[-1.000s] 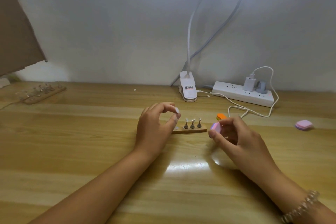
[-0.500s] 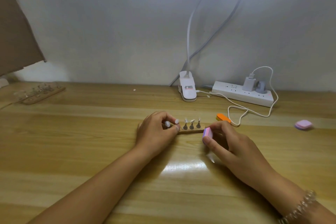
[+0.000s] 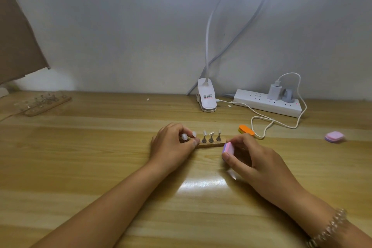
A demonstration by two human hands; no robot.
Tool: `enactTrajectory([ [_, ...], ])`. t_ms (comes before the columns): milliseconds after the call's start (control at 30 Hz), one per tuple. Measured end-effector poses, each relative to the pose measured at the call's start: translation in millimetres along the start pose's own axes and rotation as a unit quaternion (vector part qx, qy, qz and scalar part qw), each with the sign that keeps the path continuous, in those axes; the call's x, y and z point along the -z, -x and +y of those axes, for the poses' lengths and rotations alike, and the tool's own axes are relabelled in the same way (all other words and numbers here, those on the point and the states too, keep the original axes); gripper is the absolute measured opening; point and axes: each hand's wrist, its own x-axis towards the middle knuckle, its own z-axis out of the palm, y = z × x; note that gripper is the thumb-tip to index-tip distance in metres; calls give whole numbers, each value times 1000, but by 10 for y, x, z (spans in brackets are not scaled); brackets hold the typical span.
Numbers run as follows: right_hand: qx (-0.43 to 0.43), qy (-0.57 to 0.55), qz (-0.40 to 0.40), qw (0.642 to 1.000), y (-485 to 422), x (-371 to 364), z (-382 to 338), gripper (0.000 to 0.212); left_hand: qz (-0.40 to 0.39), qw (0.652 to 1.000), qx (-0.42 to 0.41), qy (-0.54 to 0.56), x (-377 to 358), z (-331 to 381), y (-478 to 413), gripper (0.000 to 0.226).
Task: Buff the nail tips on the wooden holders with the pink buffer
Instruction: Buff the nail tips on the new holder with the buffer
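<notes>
1. Roughly centre of the table (image 3: 100, 157): wooden holder (image 3: 213, 144) lying flat, three nail tips (image 3: 211, 133) upright on pegs in a row.
2. Two more pale tips at the holder's left end, in among the left fingers. Cannot tell whether seated or lifted.
3. Left hand (image 3: 173, 146) curled, pinching at those end tips, thumb against the holder's left end.
4. Right hand (image 3: 253, 159) clamped on the pink buffer (image 3: 228, 148), thumb under, fingers over. Buffer just beside the holder's right end, clear of the tips.
5. Step, probably: setting up a tip, no buffing contact yet.
6. Next: bring the buffer face onto a tip and brace the holder. Light strokes only, since the pegs look easy to knock.
7. Further out: orange block (image 3: 246, 130) behind the right hand, second holder (image 3: 48, 103) far left.
</notes>
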Motion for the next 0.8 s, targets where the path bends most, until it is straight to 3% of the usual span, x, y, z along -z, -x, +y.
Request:
enactTrajectory([
  [133,0,1,2,1000,4,1,-5,27,10,998,-29,-53,-19,-7,-1,18],
  [233,1,4,6,1000,10,-1,-10,28,33,982,-101,-155,-57,2,41,32],
  [300,0,8,10,1000,12,-3,-16,31,44,968,-150,-197,-84,22,64,28],
  [800,16,81,19,996,18,-49,-45,38,79,958,-195,-195,-110,71,95,9],
])
